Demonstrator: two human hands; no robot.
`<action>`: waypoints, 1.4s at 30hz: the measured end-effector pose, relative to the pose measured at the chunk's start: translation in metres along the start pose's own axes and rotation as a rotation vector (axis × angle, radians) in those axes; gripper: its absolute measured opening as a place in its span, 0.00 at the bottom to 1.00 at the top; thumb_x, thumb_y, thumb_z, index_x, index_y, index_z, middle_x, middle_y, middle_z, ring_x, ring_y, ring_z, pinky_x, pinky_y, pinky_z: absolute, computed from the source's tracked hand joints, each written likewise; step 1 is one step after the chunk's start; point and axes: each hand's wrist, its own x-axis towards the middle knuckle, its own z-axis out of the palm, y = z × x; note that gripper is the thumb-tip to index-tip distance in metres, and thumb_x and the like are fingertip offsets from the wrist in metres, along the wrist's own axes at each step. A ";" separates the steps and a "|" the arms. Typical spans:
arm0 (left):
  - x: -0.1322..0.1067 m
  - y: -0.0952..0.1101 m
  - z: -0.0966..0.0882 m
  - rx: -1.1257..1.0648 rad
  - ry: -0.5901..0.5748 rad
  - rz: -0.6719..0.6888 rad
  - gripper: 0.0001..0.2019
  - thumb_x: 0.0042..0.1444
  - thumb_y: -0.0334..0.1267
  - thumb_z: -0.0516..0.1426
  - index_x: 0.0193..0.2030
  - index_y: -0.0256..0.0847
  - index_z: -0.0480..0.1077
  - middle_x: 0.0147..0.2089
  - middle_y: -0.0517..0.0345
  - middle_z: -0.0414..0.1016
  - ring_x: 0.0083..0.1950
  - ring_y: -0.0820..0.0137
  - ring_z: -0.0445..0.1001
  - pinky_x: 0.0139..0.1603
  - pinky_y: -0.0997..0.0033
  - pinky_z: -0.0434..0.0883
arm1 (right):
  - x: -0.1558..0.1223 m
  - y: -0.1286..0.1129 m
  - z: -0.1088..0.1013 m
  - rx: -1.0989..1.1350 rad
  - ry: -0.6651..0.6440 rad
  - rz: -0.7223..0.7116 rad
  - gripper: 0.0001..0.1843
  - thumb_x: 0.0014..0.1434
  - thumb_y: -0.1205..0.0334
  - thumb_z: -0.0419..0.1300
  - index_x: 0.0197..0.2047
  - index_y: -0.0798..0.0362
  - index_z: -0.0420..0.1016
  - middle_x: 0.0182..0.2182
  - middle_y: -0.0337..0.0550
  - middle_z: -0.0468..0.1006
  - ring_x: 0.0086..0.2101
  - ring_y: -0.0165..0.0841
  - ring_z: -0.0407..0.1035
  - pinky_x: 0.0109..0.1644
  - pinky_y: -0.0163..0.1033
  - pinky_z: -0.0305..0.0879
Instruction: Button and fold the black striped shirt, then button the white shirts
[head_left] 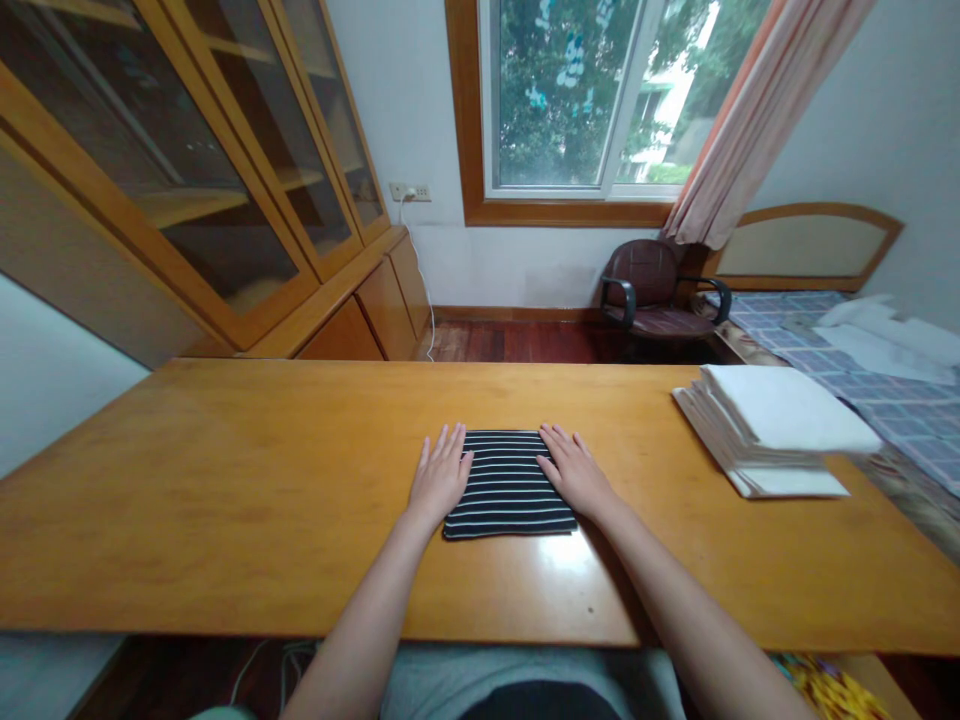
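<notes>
A folded black cloth with thin white stripes (514,490) lies flat on the wooden table (262,480), near the middle of the head view. At its left edge rests my left hand (441,475), flat, fingers stretched forward, thumb on the cloth. My right hand (574,470) lies along the opposite edge in the same way, its fingertips at the far right corner. Neither hand grips anything. What kind of garment or cloth it is does not show.
A stack of folded white cloths or sheets (787,410) stands on the table's right side. Beyond the table are a brown armchair (649,285), a bed with a checked cover (795,320) and a glass-door cabinet (300,190) on the left. The table's near edge runs before my body.
</notes>
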 end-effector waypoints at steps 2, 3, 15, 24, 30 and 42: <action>0.000 -0.002 -0.002 0.019 -0.012 -0.019 0.28 0.72 0.47 0.39 0.75 0.42 0.49 0.75 0.54 0.51 0.77 0.59 0.46 0.75 0.45 0.45 | 0.001 0.001 0.000 0.012 -0.019 0.011 0.30 0.71 0.48 0.46 0.72 0.49 0.56 0.71 0.46 0.56 0.70 0.41 0.48 0.73 0.58 0.40; -0.001 -0.002 -0.003 0.025 -0.015 -0.026 0.28 0.72 0.46 0.39 0.75 0.41 0.49 0.75 0.55 0.51 0.77 0.60 0.46 0.76 0.46 0.45 | 0.001 0.001 0.000 0.025 -0.023 0.016 0.30 0.71 0.48 0.47 0.72 0.49 0.56 0.71 0.46 0.57 0.70 0.41 0.48 0.73 0.57 0.40; -0.001 -0.011 0.001 -0.120 0.106 -0.030 0.25 0.70 0.44 0.44 0.71 0.39 0.59 0.71 0.50 0.61 0.74 0.58 0.55 0.75 0.47 0.50 | 0.033 0.009 -0.009 0.265 0.064 0.133 0.25 0.61 0.47 0.63 0.56 0.52 0.77 0.51 0.51 0.78 0.53 0.44 0.68 0.60 0.48 0.61; -0.002 -0.021 0.009 -0.275 0.248 -0.008 0.23 0.68 0.45 0.49 0.66 0.42 0.65 0.66 0.48 0.69 0.70 0.58 0.64 0.72 0.47 0.57 | 0.075 -0.014 -0.022 0.160 -0.217 0.050 0.25 0.58 0.44 0.66 0.54 0.47 0.78 0.49 0.48 0.76 0.51 0.43 0.69 0.55 0.44 0.62; -0.001 -0.029 0.012 -0.371 0.302 -0.050 0.21 0.66 0.44 0.51 0.62 0.40 0.70 0.64 0.47 0.72 0.66 0.58 0.69 0.69 0.50 0.65 | 0.090 -0.014 -0.023 0.250 -0.380 0.152 0.23 0.48 0.47 0.73 0.43 0.51 0.79 0.41 0.45 0.81 0.41 0.40 0.74 0.43 0.37 0.65; -0.003 -0.034 0.009 -0.503 0.432 -0.058 0.16 0.64 0.41 0.52 0.54 0.42 0.73 0.54 0.49 0.77 0.57 0.60 0.74 0.62 0.55 0.70 | 0.052 0.024 -0.026 0.348 -0.093 0.396 0.21 0.56 0.42 0.61 0.29 0.52 0.69 0.27 0.41 0.77 0.31 0.35 0.71 0.31 0.35 0.57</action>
